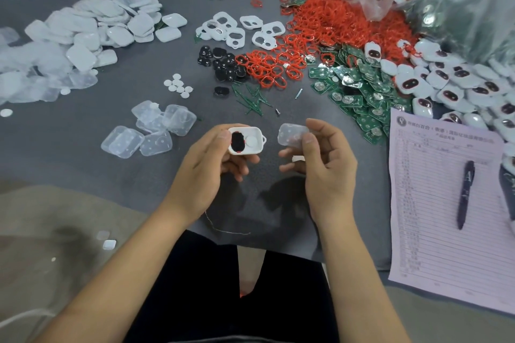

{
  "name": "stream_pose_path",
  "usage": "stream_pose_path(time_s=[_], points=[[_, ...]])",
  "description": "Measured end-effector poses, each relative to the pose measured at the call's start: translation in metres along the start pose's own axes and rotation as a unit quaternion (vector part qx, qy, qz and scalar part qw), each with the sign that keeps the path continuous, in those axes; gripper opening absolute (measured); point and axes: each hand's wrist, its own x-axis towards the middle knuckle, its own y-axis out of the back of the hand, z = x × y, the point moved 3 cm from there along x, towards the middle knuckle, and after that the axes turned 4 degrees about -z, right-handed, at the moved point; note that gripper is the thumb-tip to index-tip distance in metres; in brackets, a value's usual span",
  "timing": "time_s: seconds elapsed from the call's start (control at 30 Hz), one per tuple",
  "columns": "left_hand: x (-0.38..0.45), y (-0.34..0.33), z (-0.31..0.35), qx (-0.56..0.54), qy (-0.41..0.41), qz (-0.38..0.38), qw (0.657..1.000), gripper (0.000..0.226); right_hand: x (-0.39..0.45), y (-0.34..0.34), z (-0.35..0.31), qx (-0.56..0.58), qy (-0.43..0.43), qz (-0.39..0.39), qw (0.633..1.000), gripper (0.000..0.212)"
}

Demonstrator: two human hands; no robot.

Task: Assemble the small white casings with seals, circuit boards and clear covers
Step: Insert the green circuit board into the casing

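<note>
1. We hold the white casing (246,140) in our left hand (206,167), thumb curled over its near-left corner and fingers cupped beneath; a black pad sits inside it, rimmed in red, with a round white disc beside it.
2. Our right hand (323,167) pinches a clear cover (292,134) between thumb and fingertips, just right of the casing and not touching it.
3. Both parts look like light, thin moulded plastic: stiff enough to snap, we judge, but easy to crack or let slip, so we would hold the cover by its edges, keeping its face free.
4. The cover is a rounded rectangle, glossy and see-through; the casing is matte with a small loop on its right end.
5. Ahead of our left hand lie more clear covers (150,131); farther ahead, soft-looking red seals (320,33), and ahead of our right hand flat green circuit boards (359,92), all on the grey surface (83,108).
</note>
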Motion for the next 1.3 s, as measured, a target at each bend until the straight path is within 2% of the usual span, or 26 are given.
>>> stream_pose_path(time_s=[0.3,0.47,0.63,0.93,1.03,1.3], points=[[0.000,0.001,-0.002,0.010,0.005,0.002,1.000,0.037,0.001,0.000,0.000,0.000,0.002,-0.008,1.000,0.025],[-0.001,-0.001,-0.001,0.029,0.018,0.006,0.999,0.039,-0.001,0.001,0.000,-0.014,0.003,-0.018,1.000,0.008],[0.000,-0.002,0.002,0.031,0.031,-0.008,0.999,0.038,-0.005,-0.002,-0.004,-0.048,0.039,-0.023,0.998,0.001],[0.002,-0.001,0.001,0.041,0.046,-0.024,0.998,0.038,-0.007,-0.008,-0.004,-0.092,0.050,-0.009,0.994,0.004],[0.003,0.000,0.000,0.033,0.051,-0.022,0.998,0.039,-0.011,-0.018,-0.004,-0.114,0.061,-0.016,0.992,0.015],[0.002,0.000,0.001,0.033,0.046,-0.036,0.998,0.039,-0.012,-0.019,-0.002,-0.136,0.065,-0.011,0.988,0.019]])
